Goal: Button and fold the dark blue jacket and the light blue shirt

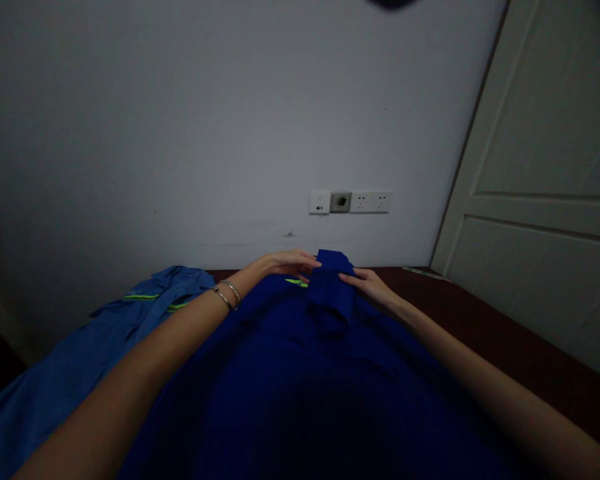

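A dark blue garment [280, 373] is spread out in front of me, with a bit of yellow-green trim [296, 283] near its far end. Both hands hold up a folded flap of it, which looks like a collar [333, 283]. My left hand [293, 261] pinches the flap's left edge, its fingers bent and the thumb side partly hidden. On the other edge, my right hand [371, 283] grips the cloth between thumb and fingers. Two bracelets [227, 293] circle my left wrist.
A lighter blue garment [150, 317] with yellow-green stripes lies crumpled at the left. The dark red surface [415, 297] underneath meets a pale wall [230, 133] with sockets [370, 202]. A white panelled door [545, 167] stands at the right.
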Motion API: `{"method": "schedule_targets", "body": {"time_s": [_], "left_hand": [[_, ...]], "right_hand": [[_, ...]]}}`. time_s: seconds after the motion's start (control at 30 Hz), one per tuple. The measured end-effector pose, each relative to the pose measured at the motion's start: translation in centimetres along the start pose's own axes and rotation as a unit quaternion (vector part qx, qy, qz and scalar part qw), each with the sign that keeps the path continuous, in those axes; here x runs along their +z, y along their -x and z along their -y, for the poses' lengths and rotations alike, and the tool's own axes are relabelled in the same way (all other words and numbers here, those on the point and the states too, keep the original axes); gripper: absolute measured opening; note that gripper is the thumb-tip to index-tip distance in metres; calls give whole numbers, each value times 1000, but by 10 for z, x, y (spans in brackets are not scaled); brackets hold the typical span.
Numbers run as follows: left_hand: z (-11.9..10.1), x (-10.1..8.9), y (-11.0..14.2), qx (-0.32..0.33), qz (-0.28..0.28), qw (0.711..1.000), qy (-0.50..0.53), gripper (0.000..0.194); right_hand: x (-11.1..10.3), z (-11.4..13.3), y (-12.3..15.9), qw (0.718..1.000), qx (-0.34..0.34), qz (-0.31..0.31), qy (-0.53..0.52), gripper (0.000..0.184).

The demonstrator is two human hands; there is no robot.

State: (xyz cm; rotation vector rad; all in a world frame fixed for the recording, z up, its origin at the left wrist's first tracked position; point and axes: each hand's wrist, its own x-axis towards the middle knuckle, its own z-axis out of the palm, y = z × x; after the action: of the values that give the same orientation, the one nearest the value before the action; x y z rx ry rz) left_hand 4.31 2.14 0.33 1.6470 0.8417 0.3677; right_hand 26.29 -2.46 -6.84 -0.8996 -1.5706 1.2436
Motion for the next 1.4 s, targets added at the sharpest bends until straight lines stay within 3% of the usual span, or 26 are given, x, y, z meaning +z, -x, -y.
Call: {"method": "schedule_targets", "body": {"time_s": [0.1, 0.2, 0.3, 0.33, 0.4, 0.5, 0.63, 0.73, 0.87, 1.0, 1.1, 1.2, 1.27, 1.33, 1.4], "left_hand": [[13, 4, -6, 0, 49, 998, 24, 22], [23, 9, -16, 13, 35, 999, 32, 22], [28, 16, -26, 37, -13, 998, 52, 26], [28, 19, -29, 42, -29, 997, 57, 28], [28, 27, -32, 44, -58, 995, 63, 31], [26, 41, -33, 42, -80, 994, 61, 34], [24, 50, -29, 47, -88, 993, 67, 35], [28, 38, -25, 51, -124, 989, 66, 35], [38, 5, -18, 35, -226, 971, 73, 24], [43, -7, -12, 2, -263, 964, 45, 12], [36, 12, -16, 21, -237, 970, 57, 12], [23, 44, -25, 72, -202, 973, 80, 12], [14, 63, -31, 94, -218, 969, 74, 11], [7, 74, -35, 104, -225, 966, 70, 12], [2, 77, -35, 107, -215, 968, 65, 17]], "right_hand": [[-8, -7, -2, 999, 4, -33, 19, 33], [-18, -13, -5, 987, -14, -114, 116, 36], [-22, -12, -5, 927, -112, -257, 250, 44], [-21, -9, -3, 908, -144, -278, 280, 43], [-14, -3, 1, 903, -167, -240, 316, 41], [2, 4, 7, 924, -136, -131, 333, 39], [9, 3, 7, 951, -98, -97, 278, 38], [-8, 0, 3, 972, -72, -115, 194, 38], [-51, -8, -1, 965, -28, -217, 143, 41], [-71, -16, -2, 971, -3, -211, 113, 41], [-51, -12, -1, 981, 5, -173, 88, 41], [-16, -2, 1, 991, -5, -88, 103, 43], [1, 1, 1, 992, -31, -45, 115, 50], [3, 0, -1, 988, -66, -41, 130, 55], [-13, -1, -4, 981, -80, -48, 169, 49]]}}
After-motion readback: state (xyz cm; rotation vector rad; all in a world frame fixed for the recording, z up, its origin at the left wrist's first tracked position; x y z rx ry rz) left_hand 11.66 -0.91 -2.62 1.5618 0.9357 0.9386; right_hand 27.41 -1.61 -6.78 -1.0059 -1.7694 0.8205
